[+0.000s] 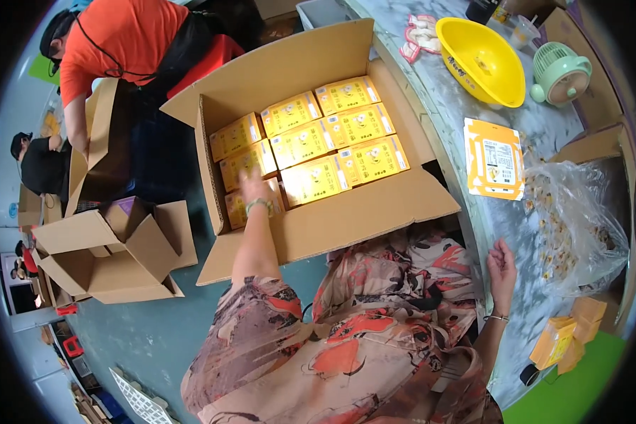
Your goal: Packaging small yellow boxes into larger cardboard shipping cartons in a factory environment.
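Observation:
A large open cardboard carton [325,233] holds several small yellow boxes [318,180] laid in rows. My left hand [256,189] reaches over its near left corner, on or just above the yellow boxes there. The fingers are somewhat blurred but look stretched out, and I see nothing gripped in them. My right hand [502,272] hovers at the edge of the marbled table [445,92], palm partly up, fingers loosely bent and apart, with nothing in it. Nearest to it lies a clear plastic bag [579,226] of small wrapped pieces.
On the table are a flat yellow-and-white carton blank [495,159], a yellow basin [482,62], a green fan [562,74] and orange-yellow boxes [569,336]. An open empty carton [116,251] stands at left. A co-worker in orange [124,42] bends over another carton [99,148].

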### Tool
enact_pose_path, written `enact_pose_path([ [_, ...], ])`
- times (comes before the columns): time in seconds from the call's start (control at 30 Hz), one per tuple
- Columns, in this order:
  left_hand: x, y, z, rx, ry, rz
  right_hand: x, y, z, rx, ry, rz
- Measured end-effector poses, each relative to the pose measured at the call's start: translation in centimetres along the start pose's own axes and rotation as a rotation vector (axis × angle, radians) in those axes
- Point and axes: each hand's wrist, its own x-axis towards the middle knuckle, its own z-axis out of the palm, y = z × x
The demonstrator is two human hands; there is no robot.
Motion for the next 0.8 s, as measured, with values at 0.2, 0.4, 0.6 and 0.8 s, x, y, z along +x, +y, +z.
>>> enact_pose_path([
  [0.2,2.4,0.7,-0.6,0.502,-0.241,0.160,-0.4,-1.2,1.3,-0.030,0.069,-0.033],
  [0.4,4.4,-0.4,1.0,0.372,0.095,0.055,4.6,-3.4,-1.0,0.062,0.150,-0.118],
  [0.6,-2.3,20.4,-3.0,-0.553,0.331,1.078,15.7,-5.3,0.1,0.178,0.028,-0.185],
  [0.8,-15.6,31.6,1.2,-0.154,-0.016,1.490,23.1,-3.4,1.3,-0.356,0.074,-0.291],
])
